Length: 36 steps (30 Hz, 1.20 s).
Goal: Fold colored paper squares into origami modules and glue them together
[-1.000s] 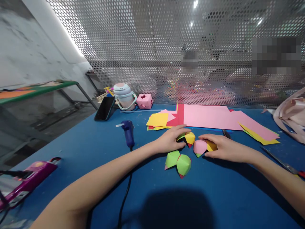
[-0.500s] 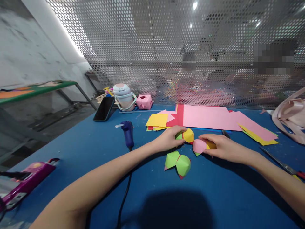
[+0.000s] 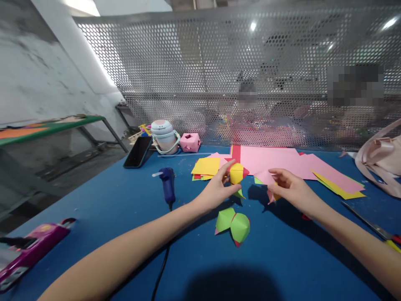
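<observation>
Between the thumb and fingers of my left hand [image 3: 219, 187] is a folded paper piece in yellow, red and green [image 3: 237, 173], tilted above the table. My right hand [image 3: 290, 187] pinches a pink folded paper piece [image 3: 265, 177] with yellow and green parts; its shadow falls on the table beside it. The two pieces are apart. Nearer to me, a joined pair of green folded paper shapes [image 3: 239, 227] with red and pink tips lies on the blue table [image 3: 194, 246], touched by neither hand.
A blue glue gun [image 3: 168, 186] with its cord lies left of my left hand. Behind are yellow paper squares [image 3: 205, 166], large pink sheets [image 3: 269, 161], a pink paper box [image 3: 190, 142], a cup [image 3: 164, 136] and a phone [image 3: 138, 152]. Scissors [image 3: 366, 219] lie right, a purple power strip [image 3: 34, 248] left.
Both hands have lifted their paper pieces off the table and turned them. The gap between the pieces has widened. My view has tipped slightly upward.
</observation>
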Each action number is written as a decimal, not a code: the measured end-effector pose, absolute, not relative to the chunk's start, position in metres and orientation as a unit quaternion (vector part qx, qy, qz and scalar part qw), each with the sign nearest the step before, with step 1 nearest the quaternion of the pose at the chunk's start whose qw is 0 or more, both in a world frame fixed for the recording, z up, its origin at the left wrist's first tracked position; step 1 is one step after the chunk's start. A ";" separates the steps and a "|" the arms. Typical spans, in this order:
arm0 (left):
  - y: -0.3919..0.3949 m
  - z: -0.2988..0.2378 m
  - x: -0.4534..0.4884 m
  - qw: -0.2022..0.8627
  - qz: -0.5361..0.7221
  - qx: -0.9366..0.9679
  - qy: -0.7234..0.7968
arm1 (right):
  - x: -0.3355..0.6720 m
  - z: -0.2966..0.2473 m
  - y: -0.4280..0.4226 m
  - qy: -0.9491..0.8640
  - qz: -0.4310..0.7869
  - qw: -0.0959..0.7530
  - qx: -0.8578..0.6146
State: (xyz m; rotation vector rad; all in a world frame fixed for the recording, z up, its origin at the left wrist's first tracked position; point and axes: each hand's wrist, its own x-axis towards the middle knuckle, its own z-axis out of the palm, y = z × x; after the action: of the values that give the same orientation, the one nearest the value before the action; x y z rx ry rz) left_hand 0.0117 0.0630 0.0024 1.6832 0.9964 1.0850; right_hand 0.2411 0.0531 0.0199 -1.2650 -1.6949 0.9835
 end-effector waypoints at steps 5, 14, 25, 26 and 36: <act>0.053 0.005 0.016 0.439 0.437 0.670 0.408 | 0.231 0.016 0.046 -0.621 0.422 0.449 -0.484; 0.038 0.010 0.023 0.446 0.432 0.660 0.424 | 0.220 0.013 0.038 -0.619 0.386 0.481 -0.486; 0.035 -0.001 0.024 0.386 0.433 0.693 0.427 | 0.215 0.014 0.031 -0.644 0.340 0.468 -0.500; 0.035 -0.001 0.023 0.381 0.429 0.698 0.429 | 0.214 0.014 0.030 -0.646 0.341 0.466 -0.499; 0.034 0.000 0.023 0.366 0.394 0.715 0.446 | 0.213 0.016 0.029 -0.659 0.353 0.417 -0.517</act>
State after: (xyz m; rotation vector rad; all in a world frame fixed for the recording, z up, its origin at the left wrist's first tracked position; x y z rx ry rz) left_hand 0.0230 0.0344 0.0003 1.8382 1.1463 1.0130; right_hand 0.2133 0.0287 0.0157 -1.2970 -1.6534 0.8852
